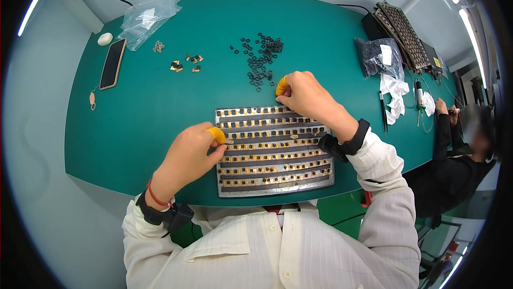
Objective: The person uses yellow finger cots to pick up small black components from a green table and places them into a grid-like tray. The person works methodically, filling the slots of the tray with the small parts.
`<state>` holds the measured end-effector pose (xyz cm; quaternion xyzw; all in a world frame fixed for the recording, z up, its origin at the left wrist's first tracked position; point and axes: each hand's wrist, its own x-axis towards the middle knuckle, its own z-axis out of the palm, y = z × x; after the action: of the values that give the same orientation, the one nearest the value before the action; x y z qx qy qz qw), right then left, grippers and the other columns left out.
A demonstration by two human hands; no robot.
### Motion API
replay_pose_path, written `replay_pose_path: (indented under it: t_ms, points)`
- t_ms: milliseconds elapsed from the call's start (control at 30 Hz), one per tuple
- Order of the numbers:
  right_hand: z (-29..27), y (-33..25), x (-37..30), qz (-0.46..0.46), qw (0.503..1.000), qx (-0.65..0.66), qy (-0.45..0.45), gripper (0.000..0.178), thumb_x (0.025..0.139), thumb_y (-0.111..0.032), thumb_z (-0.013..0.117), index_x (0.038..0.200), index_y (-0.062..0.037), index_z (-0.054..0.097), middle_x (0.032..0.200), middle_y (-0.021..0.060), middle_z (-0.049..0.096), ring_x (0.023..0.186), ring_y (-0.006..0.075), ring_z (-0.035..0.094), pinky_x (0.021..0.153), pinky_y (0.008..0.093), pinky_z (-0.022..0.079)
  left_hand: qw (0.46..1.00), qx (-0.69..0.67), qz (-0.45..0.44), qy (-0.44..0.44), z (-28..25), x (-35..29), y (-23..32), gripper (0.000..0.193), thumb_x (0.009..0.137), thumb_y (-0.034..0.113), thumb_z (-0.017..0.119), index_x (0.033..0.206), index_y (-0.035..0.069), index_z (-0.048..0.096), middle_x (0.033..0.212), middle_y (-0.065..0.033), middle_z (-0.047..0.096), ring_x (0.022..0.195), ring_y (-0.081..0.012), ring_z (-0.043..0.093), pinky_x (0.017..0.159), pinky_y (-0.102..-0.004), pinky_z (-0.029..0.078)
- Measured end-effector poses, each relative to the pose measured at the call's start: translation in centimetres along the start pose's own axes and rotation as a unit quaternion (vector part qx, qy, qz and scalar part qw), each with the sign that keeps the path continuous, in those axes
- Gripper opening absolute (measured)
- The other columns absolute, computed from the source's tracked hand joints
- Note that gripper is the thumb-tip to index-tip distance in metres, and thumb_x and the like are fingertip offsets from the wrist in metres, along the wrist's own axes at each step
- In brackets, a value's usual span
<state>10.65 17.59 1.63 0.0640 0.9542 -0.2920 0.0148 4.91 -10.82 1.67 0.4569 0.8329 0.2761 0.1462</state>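
A metal tray (275, 193) lies near the table's front edge, with several rows of small black square parts on gold-coloured pieces. My left hand (184, 153) is at the tray's left edge, index finger and thumb drawn together beside a middle row. At the tray's far edge, my right hand (310, 94) has its thumb and index finger pinched together, close to a loose pile of small black square parts (262, 62). Yellow finger cots cover both index fingers. Whatever sits between the fingertips of either hand is too small to make out.
Gold-and-black pieces (176, 66) and small metal bits (158, 47) lie at the far left, near a phone (113, 64) and a clear plastic bag (147, 19). Stacked trays (401, 32), a dark bag of parts (374, 56), tweezers (383, 111) and white tissue (394, 99) occupy the right. Another person (454, 166) sits there.
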Motion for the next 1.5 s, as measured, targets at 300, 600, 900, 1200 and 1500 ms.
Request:
replay_pose_path:
  t_ms: [300, 600, 900, 1200, 1500]
  points:
    - [-2.7, -0.5, -6.4, -0.051, 0.998, -0.021, 0.036, 0.013, 0.078, -0.004, 0.072, 0.086, 0.0053, 0.070, 0.084, 0.0177, 0.065, 0.078, 0.0331, 0.066, 0.070, 0.0399, 0.052, 0.995, 0.071, 0.060, 0.033, 1.8, -0.2, 0.4, 0.018, 0.081, 0.013, 0.074, 0.081, -0.004, 0.068, 0.080, -0.0128, 0.060, 0.071, -0.0323, 0.060, 0.064, -0.0412, 0.048]
    - [-2.1, 1.8, -12.9, -0.023, 0.999, -0.034, 0.013, 0.013, 0.080, -0.008, 0.072, 0.084, 0.0041, 0.069, 0.087, 0.0137, 0.062, 0.081, 0.0312, 0.064, 0.071, 0.0398, 0.053, 0.988, 0.144, 0.004, -0.046, 1.8, -2.4, 2.8, 0.036, 0.090, 0.024, 0.068, 0.065, -0.001, 0.064, 0.063, -0.0138, 0.059, 0.056, -0.0332, 0.060, 0.054, -0.0412, 0.047]
    - [0.1, 1.9, -12.6, -0.070, 0.995, -0.052, 0.047, 0.015, 0.080, -0.009, 0.076, 0.088, 0.0023, 0.072, 0.085, 0.0127, 0.062, 0.075, 0.0293, 0.063, 0.065, 0.0378, 0.052, 0.982, 0.151, -0.030, -0.106, 0.5, -1.3, 3.3, 0.040, 0.090, 0.029, 0.067, 0.064, -0.002, 0.065, 0.060, -0.0156, 0.060, 0.052, -0.0340, 0.059, 0.051, -0.0422, 0.047]
    - [0.6, -0.9, -13.5, -0.027, 0.986, -0.161, -0.025, 0.035, 0.090, -0.023, 0.066, 0.064, -0.0005, 0.066, 0.063, 0.0150, 0.063, 0.058, 0.0330, 0.063, 0.056, 0.0412, 0.052, 1.000, 0.020, -0.005, 0.009, -1.7, 4.2, 1.0, 0.025, 0.084, 0.018, 0.074, 0.088, -0.006, 0.072, 0.073, -0.0197, 0.068, 0.065, -0.0314, 0.067, 0.061, -0.0381, 0.052]
    - [-2.4, -0.5, -11.1, -0.022, 0.989, -0.079, -0.124, 0.028, 0.087, -0.022, 0.068, 0.074, 0.0032, 0.069, 0.063, 0.0201, 0.063, 0.056, 0.0368, 0.062, 0.055, 0.0424, 0.050, 0.997, 0.009, -0.065, 0.031, 2.5, 11.9, 0.7, 0.028, 0.079, 0.018, 0.080, 0.092, -0.006, 0.073, 0.078, -0.0160, 0.072, 0.070, -0.0245, 0.070, 0.065, -0.0345, 0.055]
